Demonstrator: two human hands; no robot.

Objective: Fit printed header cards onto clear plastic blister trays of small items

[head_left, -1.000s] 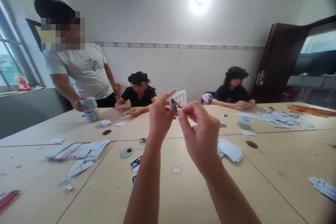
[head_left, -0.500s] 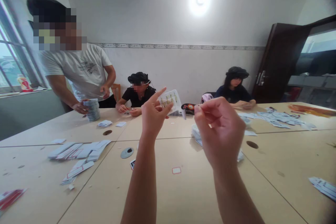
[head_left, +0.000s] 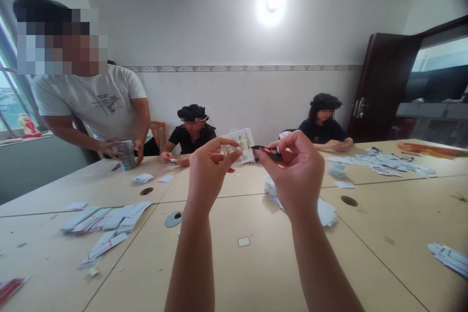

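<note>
Raised over the table, my left hand (head_left: 207, 168) is closed, thumb and fingers holding a clear plastic case (head_left: 248, 152) at its left side. Small yellow-green pieces sit in rows inside the case; their kind is hard to make out. To the right, my right hand (head_left: 302, 170) pinches a black label (head_left: 269, 152) with red and orange print. The label's left end is at the right edge of the case; whether it touches cannot be told.
White cards (head_left: 106, 217) lie spread at the left, and a pile of paper slips (head_left: 383, 160) at the far right. A standing person (head_left: 97, 102) holds a stack of round items (head_left: 126, 155). Two seated people work across the table (head_left: 219, 263).
My left index finger, stretched out before, is now bent in toward the case. My right hand has shifted slightly left with the label. The standing person now has both hands on the stack.
</note>
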